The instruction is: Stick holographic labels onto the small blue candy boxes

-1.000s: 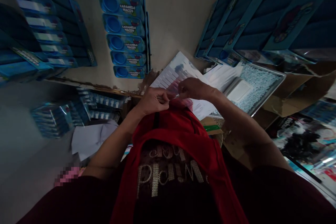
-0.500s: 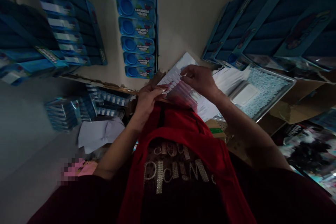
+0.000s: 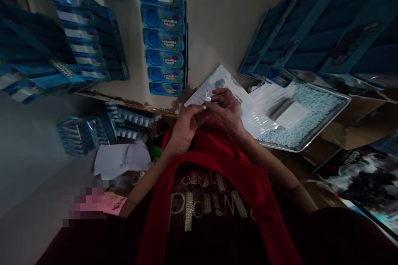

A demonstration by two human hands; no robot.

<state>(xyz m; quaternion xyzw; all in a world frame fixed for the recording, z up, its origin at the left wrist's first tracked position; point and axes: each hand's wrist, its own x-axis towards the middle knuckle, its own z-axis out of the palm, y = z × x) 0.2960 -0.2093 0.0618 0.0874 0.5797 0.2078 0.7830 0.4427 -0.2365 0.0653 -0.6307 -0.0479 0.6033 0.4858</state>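
My left hand (image 3: 185,126) is closed, thumb and forefinger pinching a small white piece (image 3: 204,107) whose kind is too small to tell. Close against it is my right hand (image 3: 227,112), its fingers bent and its fingertips near a small clear, shiny bit (image 3: 208,96). Whether that bit is plastic film or something else, I cannot tell. Under and beyond both hands lies a sheet with rows of white strips (image 3: 199,94) and bluish patches. My red apron (image 3: 214,140) is just below the hands, and the palms hide part of it.
A metal tray (image 3: 311,145) of small pale-blue pieces stands at right, with a white container (image 3: 290,114) in it. Clear plastic sleeves (image 3: 263,112) lie beside it. Stacked blue candy boxes (image 3: 166,41) line the table's back and sides. Papers (image 3: 116,159) sit lower left.
My right hand has come down and left to meet my left hand, which has moved slightly right. The clear bag with pinkish strips under the hands no longer shows.
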